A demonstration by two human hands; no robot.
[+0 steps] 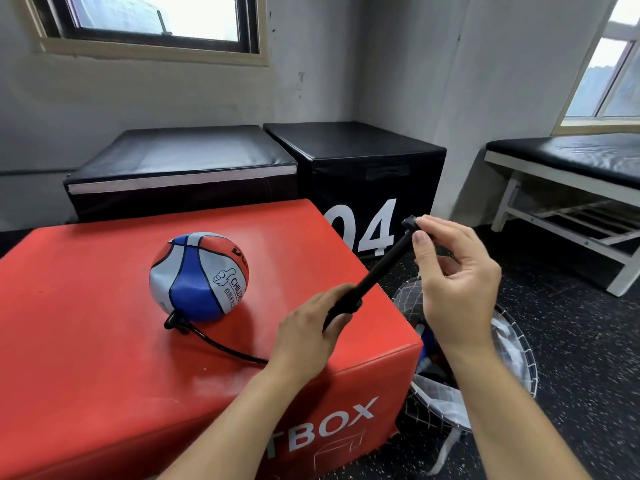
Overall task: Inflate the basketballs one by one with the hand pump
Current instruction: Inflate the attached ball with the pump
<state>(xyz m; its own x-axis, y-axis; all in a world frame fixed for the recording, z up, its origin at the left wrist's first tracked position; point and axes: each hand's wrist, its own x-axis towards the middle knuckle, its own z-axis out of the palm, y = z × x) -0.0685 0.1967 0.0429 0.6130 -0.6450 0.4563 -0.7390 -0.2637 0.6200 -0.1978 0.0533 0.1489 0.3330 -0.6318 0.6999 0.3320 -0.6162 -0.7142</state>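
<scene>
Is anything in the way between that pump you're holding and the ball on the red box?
Nothing visible. The left hand grips the pump body, the right hand pinches its handle end. The hose lies across bare red box top and already reaches the basketball at its base.

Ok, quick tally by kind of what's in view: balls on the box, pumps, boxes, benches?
Basketballs on the red box: 1, the half-flat ball
Hand pumps: 1, the pump, with its hose running to the ball
Boxes: 3, the red box, the low black box, the black 04 box
Benches: 1, the bench
Total: 6
More balls may be in the net bag; cannot count them.
</scene>
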